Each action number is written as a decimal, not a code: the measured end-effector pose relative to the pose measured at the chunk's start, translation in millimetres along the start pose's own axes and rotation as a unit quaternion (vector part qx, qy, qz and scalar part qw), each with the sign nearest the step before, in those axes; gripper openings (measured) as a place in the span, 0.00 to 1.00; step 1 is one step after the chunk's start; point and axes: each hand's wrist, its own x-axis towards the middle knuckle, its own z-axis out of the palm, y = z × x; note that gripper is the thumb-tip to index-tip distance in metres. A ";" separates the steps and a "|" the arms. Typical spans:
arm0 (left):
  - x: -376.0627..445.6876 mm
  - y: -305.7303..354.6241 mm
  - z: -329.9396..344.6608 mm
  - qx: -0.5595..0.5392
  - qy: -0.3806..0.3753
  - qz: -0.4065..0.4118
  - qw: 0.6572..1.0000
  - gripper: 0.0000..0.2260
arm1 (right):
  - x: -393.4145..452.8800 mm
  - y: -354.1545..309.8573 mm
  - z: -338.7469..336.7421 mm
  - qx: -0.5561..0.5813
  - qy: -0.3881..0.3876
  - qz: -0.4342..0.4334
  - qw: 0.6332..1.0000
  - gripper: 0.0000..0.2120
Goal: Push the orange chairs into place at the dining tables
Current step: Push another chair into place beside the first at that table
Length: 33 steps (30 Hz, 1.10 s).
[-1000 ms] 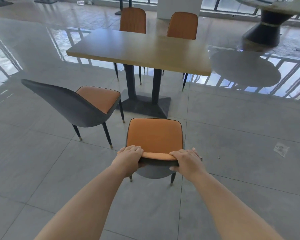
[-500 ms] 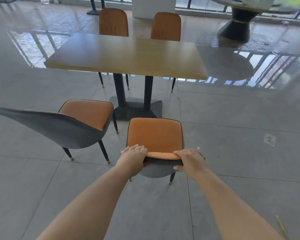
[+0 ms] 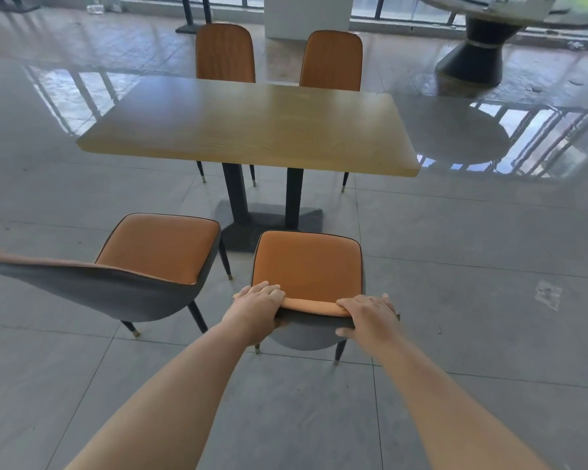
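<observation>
An orange-seated chair with a grey shell stands in front of me, facing the wooden dining table. My left hand grips the left end of its backrest top and my right hand grips the right end. The seat's front edge is near the table's dark base, short of the tabletop. A second orange chair stands to the left, turned at an angle, its grey backrest stretching toward the left frame edge. Two more orange chairs sit tucked in at the far side.
A round dark pedestal table stands at the back right. A white column rises behind the far chairs, with windows along the back wall. A scrap of clear plastic lies on the grey tiled floor to the right.
The chair in my hands has moved forward toward the table, and I have stepped closer. The angled chair on the left now appears nearer and lower in view.
</observation>
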 end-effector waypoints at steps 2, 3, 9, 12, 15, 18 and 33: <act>9.8 -0.6 -4.8 0.001 -0.001 -0.002 1.000 0.24 | 11.7 4.1 -3.1 0.000 0.004 -0.002 1.000 0.26; 14.4 -0.5 -7.3 0.001 -0.002 -0.002 1.000 0.24 | 17.0 6.3 -4.6 -0.001 0.005 -0.002 1.000 0.26; 37.3 -4.8 -18.3 -0.002 -0.006 0.005 1.000 0.25 | 38.3 11.4 -9.7 -0.001 0.010 0.007 1.000 0.26; 42.5 -7.9 -19.8 -0.001 -0.008 0.015 1.000 0.25 | 40.5 10.3 -11.0 -0.001 0.012 0.018 1.000 0.25; 44.3 -7.9 -21.9 0.004 -0.013 0.026 1.000 0.24 | 39.8 8.0 -12.3 -0.007 0.006 0.030 0.999 0.25; 45.5 -7.9 -22.4 0.003 -0.016 0.030 0.999 0.23 | 39.0 5.6 -14.9 -0.003 -0.001 0.043 0.999 0.24; 73.0 -0.2 -27.8 0.007 -0.011 0.045 0.999 0.23 | 57.0 20.9 -23.4 -0.002 0.010 0.072 0.997 0.18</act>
